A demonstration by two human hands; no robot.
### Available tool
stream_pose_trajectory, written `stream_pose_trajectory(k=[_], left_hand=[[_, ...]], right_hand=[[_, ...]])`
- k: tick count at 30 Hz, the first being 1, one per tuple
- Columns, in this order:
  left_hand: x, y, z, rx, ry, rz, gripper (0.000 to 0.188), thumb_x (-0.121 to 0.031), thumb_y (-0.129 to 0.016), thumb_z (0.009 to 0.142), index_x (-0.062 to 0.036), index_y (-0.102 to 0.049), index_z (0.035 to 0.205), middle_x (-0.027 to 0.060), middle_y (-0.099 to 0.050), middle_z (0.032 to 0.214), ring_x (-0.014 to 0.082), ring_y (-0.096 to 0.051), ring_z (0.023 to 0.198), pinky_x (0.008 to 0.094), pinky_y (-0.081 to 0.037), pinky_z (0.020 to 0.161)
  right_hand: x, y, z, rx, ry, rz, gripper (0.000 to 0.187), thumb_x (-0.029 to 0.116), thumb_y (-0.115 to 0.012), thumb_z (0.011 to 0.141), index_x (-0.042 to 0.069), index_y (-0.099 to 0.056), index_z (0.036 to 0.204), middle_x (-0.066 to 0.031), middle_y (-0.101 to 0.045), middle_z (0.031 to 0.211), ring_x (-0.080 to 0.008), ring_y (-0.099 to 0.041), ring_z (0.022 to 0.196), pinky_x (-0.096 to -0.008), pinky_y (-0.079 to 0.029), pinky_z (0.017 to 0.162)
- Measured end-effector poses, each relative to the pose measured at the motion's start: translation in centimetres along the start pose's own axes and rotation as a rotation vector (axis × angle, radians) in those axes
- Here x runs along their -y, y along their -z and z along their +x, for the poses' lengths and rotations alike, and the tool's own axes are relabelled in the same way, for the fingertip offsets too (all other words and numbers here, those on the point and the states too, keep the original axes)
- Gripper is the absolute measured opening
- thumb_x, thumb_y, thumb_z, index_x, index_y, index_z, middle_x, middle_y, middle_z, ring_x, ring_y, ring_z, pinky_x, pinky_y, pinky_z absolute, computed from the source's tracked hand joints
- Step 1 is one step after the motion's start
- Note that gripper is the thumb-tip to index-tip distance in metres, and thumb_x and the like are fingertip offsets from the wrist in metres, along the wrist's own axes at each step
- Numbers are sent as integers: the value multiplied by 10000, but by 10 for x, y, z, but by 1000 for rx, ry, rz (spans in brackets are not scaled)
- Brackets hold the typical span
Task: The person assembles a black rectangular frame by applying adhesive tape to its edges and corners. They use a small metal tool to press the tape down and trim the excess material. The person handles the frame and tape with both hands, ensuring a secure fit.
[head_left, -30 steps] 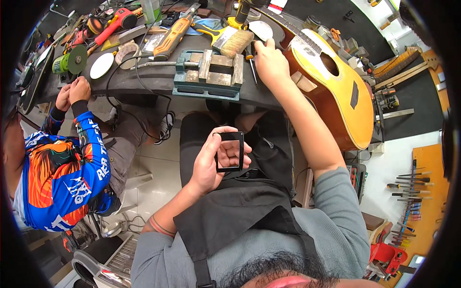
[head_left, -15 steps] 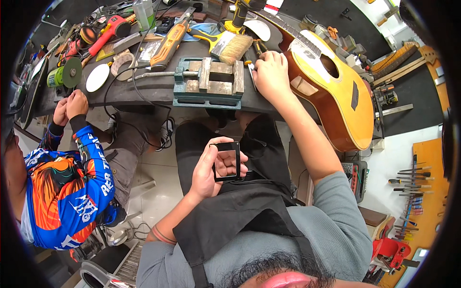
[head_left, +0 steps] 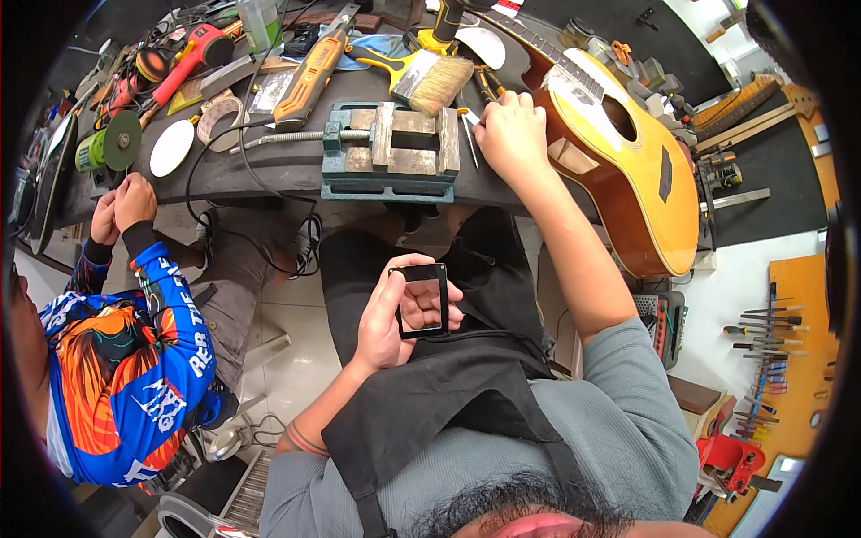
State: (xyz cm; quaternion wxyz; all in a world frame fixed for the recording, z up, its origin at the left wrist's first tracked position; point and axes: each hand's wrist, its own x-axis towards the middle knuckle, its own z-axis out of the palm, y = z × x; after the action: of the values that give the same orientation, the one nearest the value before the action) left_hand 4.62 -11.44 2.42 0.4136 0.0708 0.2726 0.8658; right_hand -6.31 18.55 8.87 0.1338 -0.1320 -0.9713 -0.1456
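One black rectangular frame point(head_left: 444, 300) sat above your lap point(head_left: 491, 289), clamped in your left grip point(head_left: 380, 318); a loosened hold could have dropped it. Whether your right grip point(head_left: 513, 134) at the bench point(head_left: 473, 185) held anything could not be told, but a careless sweep might have knocked the guitar point(head_left: 628, 184) beside it.

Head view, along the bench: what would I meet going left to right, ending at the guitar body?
Green angle grinder, white oval plate, tape roll, dark green vise, slim metal-shafted tool, right hand, guitar body.
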Motion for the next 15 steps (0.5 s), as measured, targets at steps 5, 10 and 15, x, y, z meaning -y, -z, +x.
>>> stream_pose_trajectory(k=[5,10,15], left_hand=[[0,2,1,-4,7,-3,501,-500,-365,1178,-93,-502,1436,263,-723,1163,338,-772,937,486,-643,830],[1,1,7,2,31,-9,502,-497,-368,1178,-89,-497,1439,266,-723,1160,342,-773,942,482,-643,831],[0,-1,9,5,48,2,506,-494,-372,1177,-80,-494,1442,270,-724,1154,344,-775,951,477,-644,831]], right_hand=[[1,-1,4,29,18,-38,300,304,-792,893,25,-817,1000,-136,-703,1136,-307,-602,1153,-455,-468,945],[4,-1,6,46,25,-46,229,210,-749,889,19,-816,995,-139,-708,1135,-303,-602,1136,-448,-455,943],[14,5,7,68,46,-142,198,155,-718,881,32,-819,998,-120,-701,1121,-285,-594,1142,-439,-432,952]])
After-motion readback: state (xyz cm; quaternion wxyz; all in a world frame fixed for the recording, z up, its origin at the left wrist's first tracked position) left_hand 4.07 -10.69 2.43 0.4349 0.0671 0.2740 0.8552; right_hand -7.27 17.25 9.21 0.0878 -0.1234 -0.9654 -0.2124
